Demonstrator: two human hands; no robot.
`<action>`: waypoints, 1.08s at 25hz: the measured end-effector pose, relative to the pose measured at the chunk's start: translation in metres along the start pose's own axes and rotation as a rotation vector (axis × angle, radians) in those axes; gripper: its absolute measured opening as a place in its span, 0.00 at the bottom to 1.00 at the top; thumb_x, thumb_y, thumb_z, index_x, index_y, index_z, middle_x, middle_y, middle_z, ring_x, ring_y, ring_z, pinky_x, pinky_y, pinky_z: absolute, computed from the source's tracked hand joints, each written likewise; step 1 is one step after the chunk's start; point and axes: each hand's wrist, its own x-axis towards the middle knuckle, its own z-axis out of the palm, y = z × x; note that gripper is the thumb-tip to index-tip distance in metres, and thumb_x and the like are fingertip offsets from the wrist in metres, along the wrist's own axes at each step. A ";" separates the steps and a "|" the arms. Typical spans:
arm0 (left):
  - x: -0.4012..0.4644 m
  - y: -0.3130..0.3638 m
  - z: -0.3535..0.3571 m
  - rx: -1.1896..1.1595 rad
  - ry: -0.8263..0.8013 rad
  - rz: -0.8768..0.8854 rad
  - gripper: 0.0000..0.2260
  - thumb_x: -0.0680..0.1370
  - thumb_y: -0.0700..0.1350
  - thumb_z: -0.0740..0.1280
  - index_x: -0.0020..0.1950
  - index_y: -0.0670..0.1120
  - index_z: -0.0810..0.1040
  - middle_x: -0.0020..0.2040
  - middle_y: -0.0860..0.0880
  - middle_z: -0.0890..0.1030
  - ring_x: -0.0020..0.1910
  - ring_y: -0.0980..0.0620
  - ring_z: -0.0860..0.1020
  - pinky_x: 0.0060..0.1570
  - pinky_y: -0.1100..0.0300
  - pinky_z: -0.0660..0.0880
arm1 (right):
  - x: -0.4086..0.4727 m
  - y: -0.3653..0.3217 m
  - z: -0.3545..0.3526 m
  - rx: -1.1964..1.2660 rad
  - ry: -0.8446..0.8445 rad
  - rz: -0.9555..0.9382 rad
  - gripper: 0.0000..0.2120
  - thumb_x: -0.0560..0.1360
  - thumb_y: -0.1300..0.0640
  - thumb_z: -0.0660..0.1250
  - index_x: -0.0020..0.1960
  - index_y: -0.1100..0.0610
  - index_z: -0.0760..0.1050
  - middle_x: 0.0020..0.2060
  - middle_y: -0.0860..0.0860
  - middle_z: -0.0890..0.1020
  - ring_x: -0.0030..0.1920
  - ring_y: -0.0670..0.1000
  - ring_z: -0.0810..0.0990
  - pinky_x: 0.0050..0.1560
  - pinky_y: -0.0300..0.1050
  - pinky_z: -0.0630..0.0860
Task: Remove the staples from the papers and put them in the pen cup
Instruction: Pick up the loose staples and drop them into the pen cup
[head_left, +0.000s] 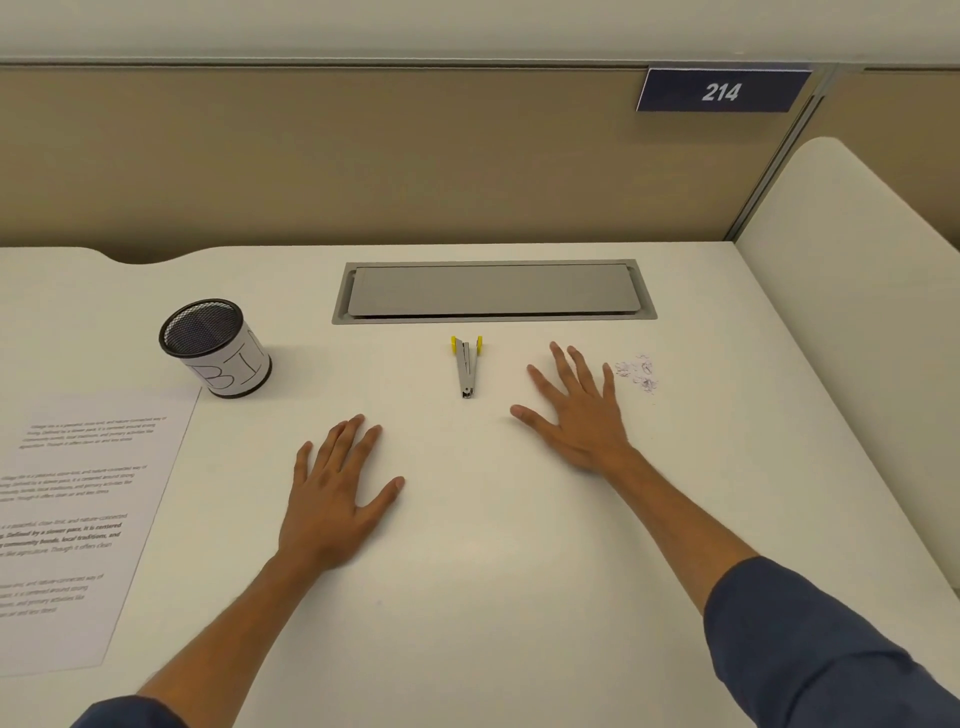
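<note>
A black mesh pen cup (213, 345) with a white paper label stands at the left of the white desk. Printed papers (72, 519) lie flat at the left edge, below the cup. A grey staple remover (467, 366) with yellow tabs lies in the middle of the desk. A small heap of loose staples (639, 371) sits to the right. My left hand (332, 488) lies flat on the desk with fingers spread, holding nothing. My right hand (576, 410) lies flat too, its fingers just left of the staples.
A grey cable hatch (493, 291) is set into the desk (493, 571) behind the staple remover. A beige partition with a blue sign reading 214 (722, 91) rises behind the desk. A white side panel (857, 312) stands at the right.
</note>
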 end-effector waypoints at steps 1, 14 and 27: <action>0.000 0.000 0.000 0.002 -0.001 0.001 0.32 0.77 0.68 0.51 0.78 0.55 0.60 0.80 0.55 0.56 0.79 0.56 0.51 0.77 0.48 0.45 | -0.002 0.004 0.001 -0.003 0.012 0.047 0.40 0.70 0.24 0.38 0.77 0.42 0.53 0.78 0.46 0.43 0.78 0.48 0.39 0.75 0.60 0.37; 0.000 -0.001 0.001 0.003 0.015 0.004 0.33 0.77 0.68 0.51 0.78 0.54 0.61 0.80 0.54 0.57 0.79 0.55 0.53 0.77 0.47 0.46 | -0.068 0.024 -0.003 0.019 -0.136 -0.276 0.37 0.72 0.24 0.42 0.77 0.38 0.43 0.78 0.43 0.40 0.77 0.44 0.37 0.76 0.60 0.40; 0.000 -0.002 0.000 0.001 0.002 0.004 0.33 0.77 0.68 0.50 0.78 0.55 0.59 0.80 0.55 0.56 0.79 0.55 0.51 0.77 0.48 0.44 | -0.041 0.077 -0.019 0.013 0.028 0.175 0.41 0.71 0.25 0.35 0.78 0.43 0.49 0.78 0.46 0.46 0.78 0.47 0.42 0.75 0.62 0.41</action>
